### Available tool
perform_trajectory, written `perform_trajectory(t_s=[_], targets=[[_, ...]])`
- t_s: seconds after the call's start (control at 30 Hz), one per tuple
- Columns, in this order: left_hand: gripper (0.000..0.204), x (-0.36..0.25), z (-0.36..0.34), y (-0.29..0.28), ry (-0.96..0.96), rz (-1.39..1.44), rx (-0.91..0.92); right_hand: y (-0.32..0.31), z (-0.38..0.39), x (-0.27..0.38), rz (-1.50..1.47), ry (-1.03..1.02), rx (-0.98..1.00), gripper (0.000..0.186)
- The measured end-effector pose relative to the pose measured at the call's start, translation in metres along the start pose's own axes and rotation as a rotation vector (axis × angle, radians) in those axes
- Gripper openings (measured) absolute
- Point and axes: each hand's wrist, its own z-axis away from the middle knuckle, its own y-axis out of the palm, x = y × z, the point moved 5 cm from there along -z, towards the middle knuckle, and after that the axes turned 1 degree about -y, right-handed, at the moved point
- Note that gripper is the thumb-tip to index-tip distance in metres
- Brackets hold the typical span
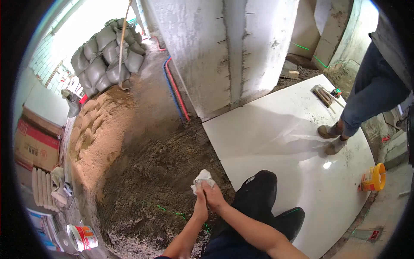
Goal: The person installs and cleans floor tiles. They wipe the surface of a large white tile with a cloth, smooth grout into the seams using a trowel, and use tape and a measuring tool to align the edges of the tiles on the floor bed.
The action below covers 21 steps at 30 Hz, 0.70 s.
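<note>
Kneading a white rag (202,177), both hands (207,194) apparently close their fingers on it; wipe palms thoroughly above the mortar bed (155,172).

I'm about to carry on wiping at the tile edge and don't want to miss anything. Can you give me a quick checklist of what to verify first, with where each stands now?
1. White rag in hand: ok, both the left hand and right hand are closed around it.
2. Large white tile surface: not ok, grit and a trowel-like tool lie near its far corner.
3. Tile free of weight: not ok, another person's shoes stand on it, and the wearer's knee rests on its near edge.
4. Sand bed beside the tile evenly levelled: cannot tell.
5. Orange-lidded container: ok, it lies at the tile's right edge, away from the hands.
</note>
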Motion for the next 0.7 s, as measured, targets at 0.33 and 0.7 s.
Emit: perform_trajectory(t_s=[0.33, 0.7], targets=[[0.075, -0.017, 0.027, -0.031, 0.054, -0.234, 0.203, -0.024, -0.029, 0.0, -0.002, 0.097, -0.132, 0.023], [0.094, -0.01, 0.029, 0.007, 0.216, -0.633, 0.298, -0.026, 0.001, -0.002, -0.091, 0.147, -0.11, 0.017]])
